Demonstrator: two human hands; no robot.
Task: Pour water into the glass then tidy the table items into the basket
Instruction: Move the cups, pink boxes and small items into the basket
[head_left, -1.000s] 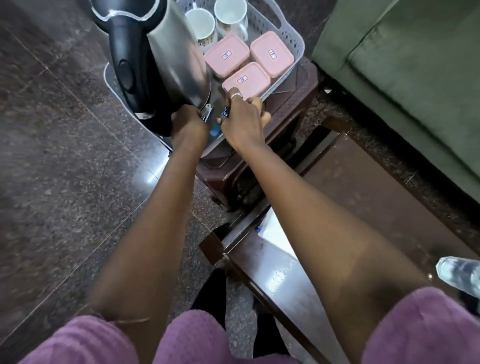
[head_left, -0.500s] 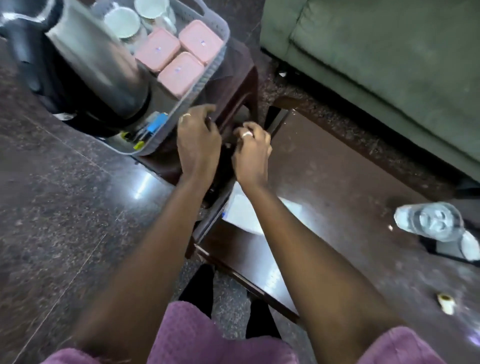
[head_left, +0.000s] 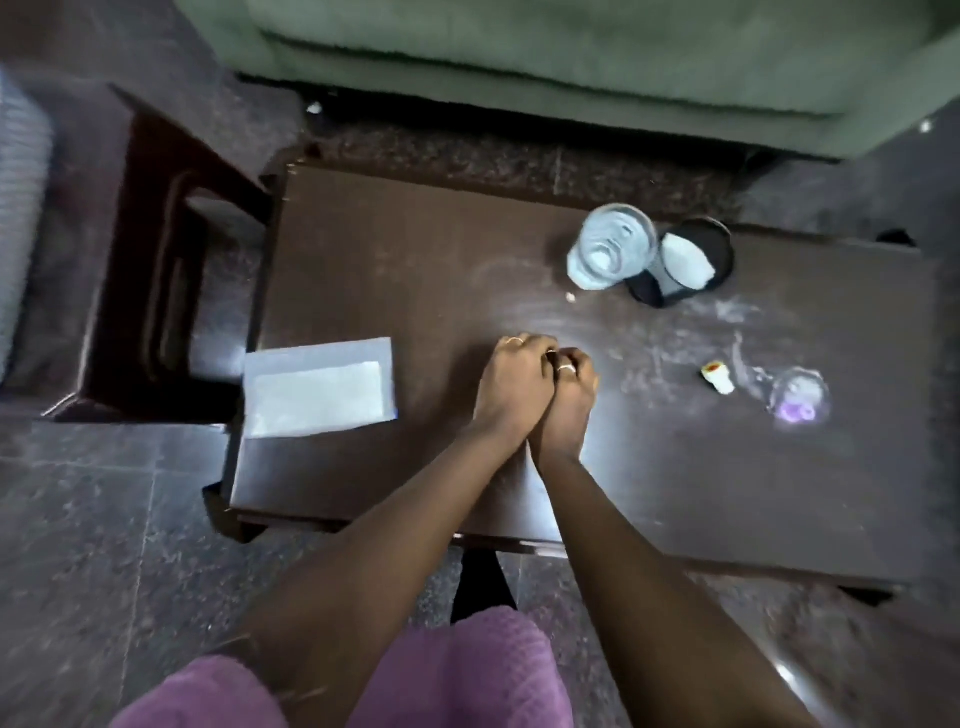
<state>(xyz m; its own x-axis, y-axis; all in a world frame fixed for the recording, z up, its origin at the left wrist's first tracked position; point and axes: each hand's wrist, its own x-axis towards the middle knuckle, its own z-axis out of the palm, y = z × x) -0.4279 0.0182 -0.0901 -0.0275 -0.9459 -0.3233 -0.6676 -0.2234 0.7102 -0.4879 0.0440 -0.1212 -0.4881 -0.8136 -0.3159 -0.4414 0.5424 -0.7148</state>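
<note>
A clear glass (head_left: 610, 252) holding water stands on the dark wooden table (head_left: 415, 270) at the back right. Touching it on the right is a black cup (head_left: 693, 262) with white tissue in it. My left hand (head_left: 511, 384) and my right hand (head_left: 569, 389) are pressed together over the middle of the table, fingers curled, with nothing seen in them. A white paper sheet (head_left: 319, 395) lies at the table's left edge. A small white and yellow object (head_left: 719, 378) lies to the right. The grey basket (head_left: 21, 208) shows only as a blurred edge at far left.
A dark stool (head_left: 156, 249) stands left of the table, with the basket on it. A green sofa (head_left: 571, 57) runs along the far side. A bright purple glare spot (head_left: 797, 402) sits on the table's right part. Dark stone floor lies around.
The view has swung right from the basket to the table. Both hands left the basket and the kettle and came together over the table's middle. The kettle and pink boxes are out of view.
</note>
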